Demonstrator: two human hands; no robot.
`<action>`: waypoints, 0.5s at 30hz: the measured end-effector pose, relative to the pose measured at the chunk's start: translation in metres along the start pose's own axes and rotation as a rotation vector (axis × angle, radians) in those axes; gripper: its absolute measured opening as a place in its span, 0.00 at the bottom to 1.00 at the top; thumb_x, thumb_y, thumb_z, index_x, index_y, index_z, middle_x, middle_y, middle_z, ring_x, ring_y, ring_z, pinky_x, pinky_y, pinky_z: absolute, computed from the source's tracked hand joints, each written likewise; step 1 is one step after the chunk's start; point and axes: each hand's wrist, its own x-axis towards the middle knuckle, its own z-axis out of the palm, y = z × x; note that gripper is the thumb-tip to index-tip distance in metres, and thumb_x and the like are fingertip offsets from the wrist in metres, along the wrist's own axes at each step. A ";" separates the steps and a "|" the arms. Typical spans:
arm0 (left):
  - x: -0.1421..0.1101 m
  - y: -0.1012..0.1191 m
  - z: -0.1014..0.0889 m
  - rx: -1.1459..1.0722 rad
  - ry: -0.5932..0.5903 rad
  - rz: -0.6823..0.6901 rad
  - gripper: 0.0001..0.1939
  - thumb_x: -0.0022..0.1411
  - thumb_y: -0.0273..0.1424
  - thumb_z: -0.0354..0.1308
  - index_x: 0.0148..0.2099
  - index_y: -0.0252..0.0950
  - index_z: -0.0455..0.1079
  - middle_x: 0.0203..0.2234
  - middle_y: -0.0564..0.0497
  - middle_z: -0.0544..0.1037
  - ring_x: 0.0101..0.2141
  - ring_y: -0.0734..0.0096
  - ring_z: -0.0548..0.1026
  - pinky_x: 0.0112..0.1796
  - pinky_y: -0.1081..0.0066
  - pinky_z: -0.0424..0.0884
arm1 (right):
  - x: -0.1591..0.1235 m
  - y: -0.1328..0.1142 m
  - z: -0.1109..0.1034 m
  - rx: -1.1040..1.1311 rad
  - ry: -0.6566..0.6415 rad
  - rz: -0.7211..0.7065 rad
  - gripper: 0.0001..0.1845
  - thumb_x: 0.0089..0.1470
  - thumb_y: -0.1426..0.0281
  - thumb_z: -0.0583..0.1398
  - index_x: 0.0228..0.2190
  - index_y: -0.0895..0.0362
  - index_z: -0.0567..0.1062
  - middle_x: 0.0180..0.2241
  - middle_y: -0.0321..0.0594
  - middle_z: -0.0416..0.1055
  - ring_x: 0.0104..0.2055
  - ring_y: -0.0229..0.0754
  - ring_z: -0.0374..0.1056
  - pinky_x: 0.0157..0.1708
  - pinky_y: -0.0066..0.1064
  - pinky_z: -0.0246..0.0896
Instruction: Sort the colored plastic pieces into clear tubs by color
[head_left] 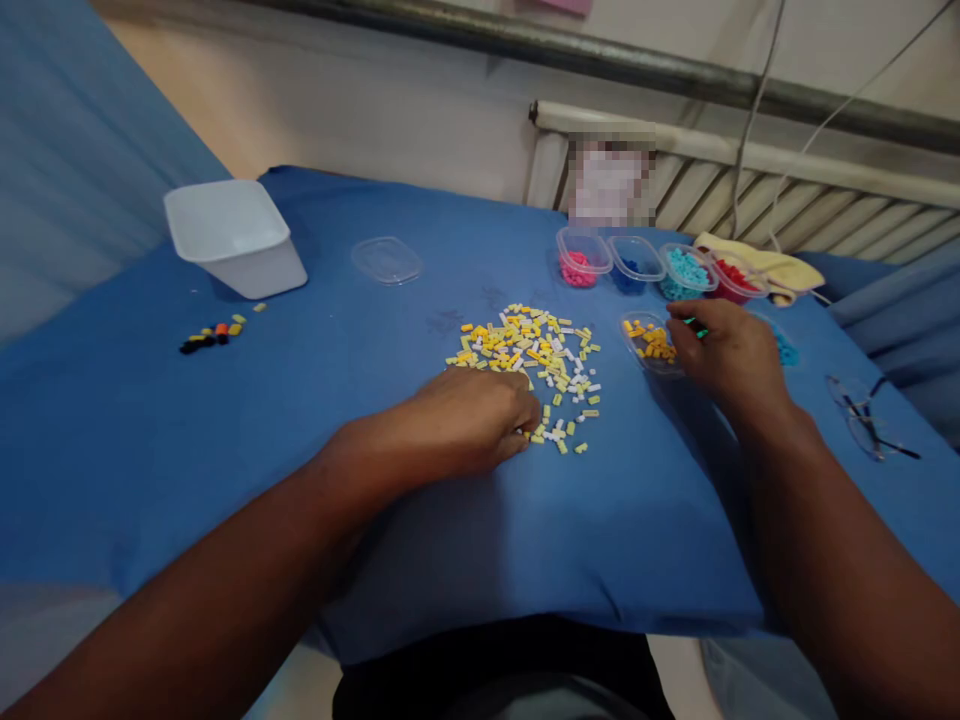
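A heap of small yellow, white and pale green beads (536, 360) lies in the middle of the blue cloth (300, 450). My left hand (469, 415) rests at the heap's near edge, fingers curled down onto the beads. My right hand (724, 350) hovers at a clear cup of orange-yellow beads (649, 345), fingers pinched on a small green bead (697, 328). Behind stand clear cups of pink beads (581, 262), dark blue beads (636, 265), turquoise beads (686, 272) and red beads (735, 275).
A white plastic tub (232, 235) stands at the back left, with a short row of black, orange and yellow beads (214, 335) in front of it. A clear lid (386, 260) lies mid-back. Glasses (870, 420) lie right. A yellow cloth (780, 270) is behind the cups.
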 end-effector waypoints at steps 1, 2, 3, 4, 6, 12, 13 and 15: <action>-0.001 -0.001 -0.001 -0.025 0.019 0.011 0.05 0.68 0.24 0.62 0.41 0.37 0.78 0.41 0.50 0.80 0.40 0.66 0.77 0.40 0.66 0.66 | 0.000 -0.004 -0.002 0.015 0.033 -0.009 0.17 0.66 0.64 0.62 0.49 0.56 0.87 0.48 0.53 0.86 0.49 0.59 0.81 0.53 0.52 0.76; -0.002 -0.002 -0.001 -0.062 0.041 0.025 0.06 0.67 0.23 0.61 0.40 0.37 0.78 0.40 0.51 0.80 0.38 0.67 0.76 0.39 0.66 0.65 | -0.001 -0.010 -0.005 0.035 0.063 -0.018 0.16 0.67 0.64 0.62 0.48 0.55 0.86 0.47 0.52 0.86 0.49 0.58 0.82 0.53 0.52 0.76; -0.002 -0.002 -0.002 -0.114 0.065 0.039 0.06 0.65 0.21 0.60 0.39 0.37 0.77 0.38 0.52 0.79 0.36 0.69 0.75 0.38 0.67 0.64 | -0.002 -0.017 -0.007 0.061 0.086 -0.032 0.15 0.68 0.64 0.61 0.48 0.53 0.86 0.46 0.51 0.86 0.47 0.57 0.82 0.51 0.52 0.77; -0.001 -0.003 -0.002 -0.186 0.086 0.049 0.06 0.64 0.21 0.60 0.38 0.36 0.76 0.35 0.53 0.79 0.34 0.70 0.74 0.36 0.68 0.64 | -0.005 -0.027 -0.009 0.096 0.101 -0.054 0.14 0.69 0.63 0.61 0.48 0.52 0.86 0.46 0.49 0.86 0.45 0.55 0.82 0.50 0.51 0.78; 0.001 -0.003 -0.002 -0.416 0.146 0.047 0.04 0.64 0.23 0.61 0.37 0.36 0.76 0.31 0.54 0.78 0.31 0.73 0.72 0.33 0.69 0.63 | -0.013 -0.051 -0.012 0.184 0.102 -0.151 0.12 0.71 0.64 0.61 0.48 0.49 0.85 0.45 0.46 0.86 0.42 0.53 0.81 0.48 0.48 0.78; 0.020 0.002 0.007 -1.165 0.397 -0.015 0.13 0.60 0.35 0.74 0.40 0.33 0.78 0.29 0.53 0.79 0.29 0.75 0.73 0.34 0.72 0.69 | -0.038 -0.119 -0.016 0.474 0.003 -0.622 0.17 0.70 0.73 0.66 0.57 0.48 0.80 0.48 0.42 0.86 0.47 0.49 0.83 0.46 0.43 0.80; 0.021 0.003 0.009 -1.213 0.394 -0.013 0.14 0.59 0.36 0.76 0.41 0.33 0.79 0.30 0.52 0.79 0.30 0.75 0.74 0.34 0.72 0.70 | -0.040 -0.125 -0.017 0.491 0.015 -0.628 0.17 0.70 0.73 0.65 0.57 0.47 0.80 0.48 0.42 0.86 0.46 0.48 0.83 0.45 0.42 0.80; 0.023 0.004 0.011 -1.244 0.390 -0.006 0.18 0.58 0.39 0.78 0.43 0.33 0.81 0.31 0.51 0.80 0.31 0.75 0.74 0.36 0.71 0.71 | -0.041 -0.129 -0.019 0.482 0.030 -0.603 0.16 0.71 0.74 0.64 0.56 0.46 0.80 0.46 0.40 0.87 0.44 0.48 0.84 0.43 0.42 0.80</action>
